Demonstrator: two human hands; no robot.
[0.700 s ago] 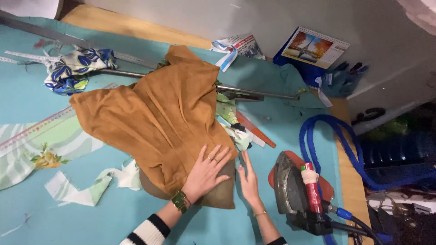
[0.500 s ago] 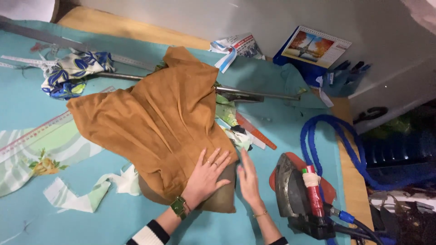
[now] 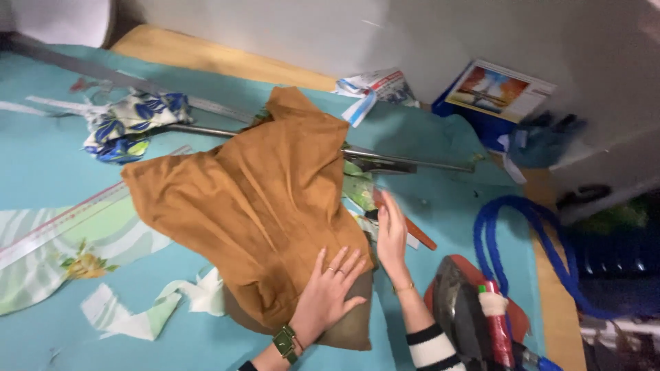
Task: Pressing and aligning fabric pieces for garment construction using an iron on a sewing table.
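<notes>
Two bare hands worked low in the middle of the frame, over a counter (image 3: pixel 41 172) covered in turquoise cloth. The left hand (image 3: pixel 328 290), with a dark green watch at the wrist, lay flat with fingers spread wide on the lower edge of the brown fabric (image 3: pixel 254 199), pressing it onto an olive pressing cushion (image 3: pixel 347 330) whose corner showed beneath; it gripped nothing. The right hand (image 3: pixel 392 237), open with fingers straight and close together, stood on edge just beside the right border of the same fabric, over scraps of green printed cloth, and held nothing; whether it touched the fabric could not be told. That brown piece spread from the centre of the frame up toward the upper middle, draped across a long metal bar (image 3: pixel 412 163) running left to right. At the lower right stood a dark iron (image 3: pixel 457 312) on a reddish rest, with a blue cord (image 3: pixel 495 227) looping above it. A blue-and-white floral scrap (image 3: pixel 130 124) lay at the upper left, a clear ruler (image 3: pixel 62 220) at the left edge, and a picture booklet (image 3: pixel 498 89) at the upper right.
</notes>
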